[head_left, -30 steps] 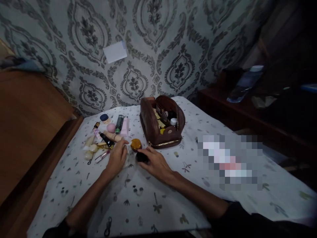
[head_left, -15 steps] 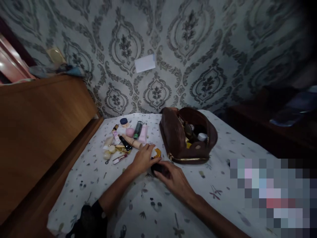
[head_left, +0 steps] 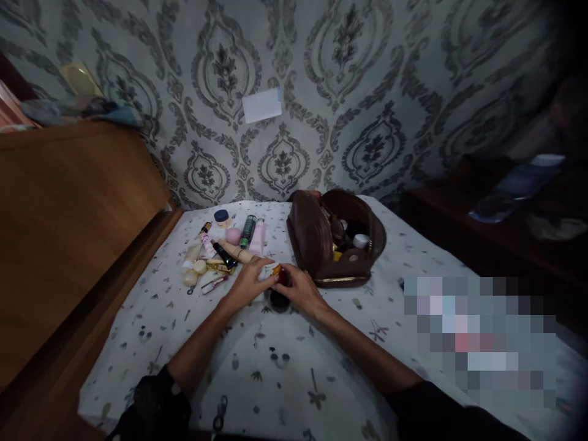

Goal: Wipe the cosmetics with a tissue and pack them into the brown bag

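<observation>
My left hand (head_left: 250,280) is closed around a small white container with an orange-yellow band (head_left: 272,269). The fingers of my right hand (head_left: 301,288) are closed on its right end, where something dark red shows. Just below the hands a round black object (head_left: 279,301) lies on the patterned sheet; its kind is unclear. To the left of my left hand lie a lip gloss tube (head_left: 214,284), a black squeeze tube (head_left: 224,255) and a beige tube (head_left: 236,250). The open brown cosmetic bag (head_left: 307,239) stands behind my right hand.
Further back lie a pink tube (head_left: 258,237), a green bottle (head_left: 248,231), a pink makeup sponge (head_left: 233,236) and a blue-lidded jar (head_left: 222,218). A wooden board (head_left: 82,233) borders the left side. At right, a clear bottle (head_left: 514,190) lies on a dark surface.
My right hand has let go of the black object, which now lies on the sheet, and has moved up to the white and orange container. The view has shifted slightly.
</observation>
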Tool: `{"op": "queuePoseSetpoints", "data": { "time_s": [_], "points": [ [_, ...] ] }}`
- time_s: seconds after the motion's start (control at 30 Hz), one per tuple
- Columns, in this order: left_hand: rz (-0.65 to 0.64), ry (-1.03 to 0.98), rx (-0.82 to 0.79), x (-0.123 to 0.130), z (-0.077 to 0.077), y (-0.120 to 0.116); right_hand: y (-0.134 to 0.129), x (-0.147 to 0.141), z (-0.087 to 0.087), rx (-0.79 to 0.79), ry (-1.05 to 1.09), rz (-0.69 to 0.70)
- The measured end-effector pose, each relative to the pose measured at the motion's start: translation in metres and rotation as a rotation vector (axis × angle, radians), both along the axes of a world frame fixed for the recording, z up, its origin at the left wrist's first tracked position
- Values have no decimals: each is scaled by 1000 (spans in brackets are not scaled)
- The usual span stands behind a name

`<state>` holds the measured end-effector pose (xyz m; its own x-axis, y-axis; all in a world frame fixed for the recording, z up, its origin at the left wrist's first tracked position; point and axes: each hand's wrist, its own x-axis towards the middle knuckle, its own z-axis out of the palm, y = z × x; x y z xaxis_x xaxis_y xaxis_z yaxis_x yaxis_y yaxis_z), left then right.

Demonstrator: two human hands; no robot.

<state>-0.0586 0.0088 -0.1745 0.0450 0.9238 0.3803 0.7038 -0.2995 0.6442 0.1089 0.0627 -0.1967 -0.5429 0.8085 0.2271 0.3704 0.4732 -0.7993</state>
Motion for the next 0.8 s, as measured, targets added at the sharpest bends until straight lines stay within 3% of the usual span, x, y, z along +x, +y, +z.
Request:
{"op": "queuePoseSetpoints", "data": {
  "time_s": [0.27, 0.43, 0.57, 0.8],
  "points": [
    [-154, 245, 142, 7, -1, -10, -2, -2, -2, -10, 31, -27],
    [-107, 191, 116, 7, 8, -8, -5, -1, -6, -8, 54, -74],
    [195, 216, -57, -21, 25, 18, -9, 1, -8, 10, 80, -63],
    [672, 394, -224, -127, 74, 112, -11, 3, -11, 18, 119, -44]
  ]
}}
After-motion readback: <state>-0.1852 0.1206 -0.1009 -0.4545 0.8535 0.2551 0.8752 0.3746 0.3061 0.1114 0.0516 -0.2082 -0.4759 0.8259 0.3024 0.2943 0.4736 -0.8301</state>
